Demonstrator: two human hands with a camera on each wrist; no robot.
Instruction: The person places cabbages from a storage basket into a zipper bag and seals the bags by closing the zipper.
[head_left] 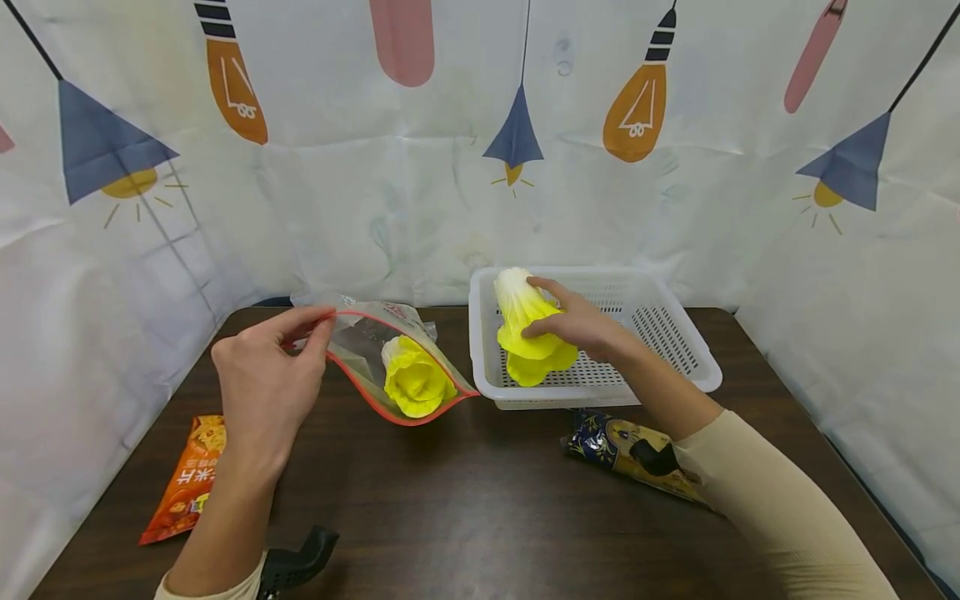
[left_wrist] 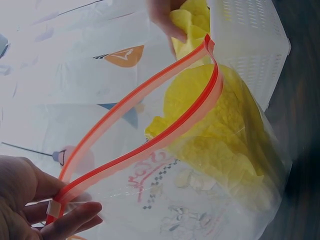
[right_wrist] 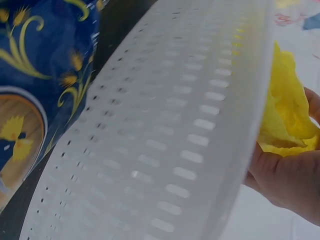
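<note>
My left hand (head_left: 266,375) pinches one end of the red zip rim of a clear zip bag (head_left: 352,337), whose mouth gapes toward me. Inside the bag lies a yellow toy cabbage (head_left: 420,379) with a white base. In the left wrist view the bag's red rim (left_wrist: 145,145) runs from my thumb and fingers up toward the basket. A second yellow toy cabbage (head_left: 525,325), white end up, is gripped in my right hand (head_left: 573,321) over the left part of the white plastic basket (head_left: 675,333). The right wrist view shows that cabbage (right_wrist: 285,105) beyond the basket's wall, partly hidden by it.
On the dark table (head_left: 450,517), an orange snack packet (head_left: 191,475) lies at the left, partly behind my left forearm. A blue and gold food packet (head_left: 630,454) lies in front of the basket, under my right forearm. Printed fabric (head_left: 420,208) hangs behind and at both sides.
</note>
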